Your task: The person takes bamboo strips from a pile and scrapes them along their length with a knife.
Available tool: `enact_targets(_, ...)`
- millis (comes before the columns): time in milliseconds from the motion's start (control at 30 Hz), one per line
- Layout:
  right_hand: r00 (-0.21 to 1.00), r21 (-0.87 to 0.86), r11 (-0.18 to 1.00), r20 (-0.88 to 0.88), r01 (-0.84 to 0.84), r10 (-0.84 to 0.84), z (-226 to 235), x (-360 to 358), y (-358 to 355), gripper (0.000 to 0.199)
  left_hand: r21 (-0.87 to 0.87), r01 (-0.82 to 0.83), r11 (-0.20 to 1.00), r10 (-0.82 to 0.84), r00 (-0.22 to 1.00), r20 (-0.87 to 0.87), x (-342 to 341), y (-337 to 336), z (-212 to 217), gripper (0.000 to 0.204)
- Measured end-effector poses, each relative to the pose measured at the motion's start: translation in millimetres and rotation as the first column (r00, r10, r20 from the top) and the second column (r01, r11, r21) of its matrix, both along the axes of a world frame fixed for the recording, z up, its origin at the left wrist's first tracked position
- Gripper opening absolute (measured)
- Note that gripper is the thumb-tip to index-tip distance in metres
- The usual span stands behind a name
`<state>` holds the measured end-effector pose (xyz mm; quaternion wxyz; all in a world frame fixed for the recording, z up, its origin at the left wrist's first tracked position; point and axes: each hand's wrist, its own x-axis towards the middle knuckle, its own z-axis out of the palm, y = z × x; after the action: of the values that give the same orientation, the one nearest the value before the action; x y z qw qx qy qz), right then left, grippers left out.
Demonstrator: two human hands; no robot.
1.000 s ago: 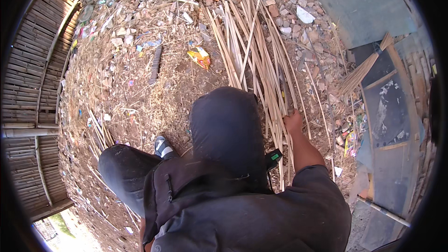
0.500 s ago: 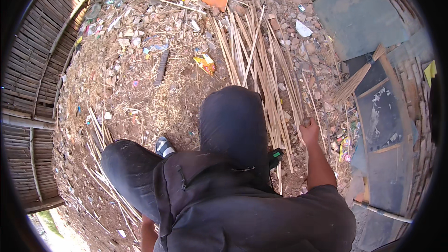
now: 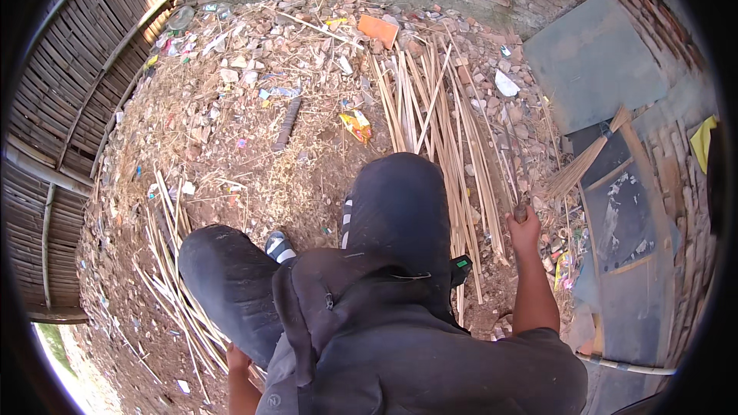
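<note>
Beside pale strips (image 3: 470,157), the right grip (image 3: 526,232) clasps a tool handle (image 3: 520,213); left grip (image 3: 237,357) unclear.

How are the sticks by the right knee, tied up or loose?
Loose: the sticks fan out and cross, with no tie showing.

Toward the near left edge of the ground (image 3: 307,184), the left hand (image 3: 237,356) is largely concealed by the left leg (image 3: 227,280), and its hold on the adjacent strips (image 3: 165,269) cannot be determined. The right hand (image 3: 524,234) covers most of the brown object (image 3: 520,214) it grips, leaving its kind unverified. The right knee (image 3: 403,200) obscures part of the central strip bundle (image 3: 419,107) and most of a striped shoe (image 3: 347,221); the green display (image 3: 463,264) of the black device (image 3: 460,273) is too small to read, and the yellow item (image 3: 702,142) beyond the ground's right edge is too indistinct to identify.
</note>
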<state>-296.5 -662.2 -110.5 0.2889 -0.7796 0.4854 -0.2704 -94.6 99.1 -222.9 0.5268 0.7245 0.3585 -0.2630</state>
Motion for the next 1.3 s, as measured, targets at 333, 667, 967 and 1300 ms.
enact_targets(333, 0.977, -0.092, 0.973, -0.022, -0.213, 0.211, 48, 61, -34, 0.023, 0.123, -0.082, 0.989, 0.028, 0.920, 0.390, 67, 15, 40, 0.038)
enact_targets(667, 0.744, 0.035, 0.743, 0.023, -0.668, 0.668, 185, 187, 19, 0.030, 0.640, -0.055, 0.766, -0.613, 0.239, 0.753, 180, -118, 249, 0.026)
enact_targets(967, 0.229, 0.372, 0.183, 0.084, -0.910, 0.970, 251, 278, 94, 0.025, 0.834, -0.494, 0.247, -0.969, -0.134, 0.207, 198, -211, 380, 0.055)
enact_targets(1300, -0.021, 0.010, -0.019, -0.314, -1.000, 0.949, 278, 352, 123, 0.029, 0.949, 0.255, 0.184, -0.954, 0.277, 0.110, 132, -127, 328, 0.033)
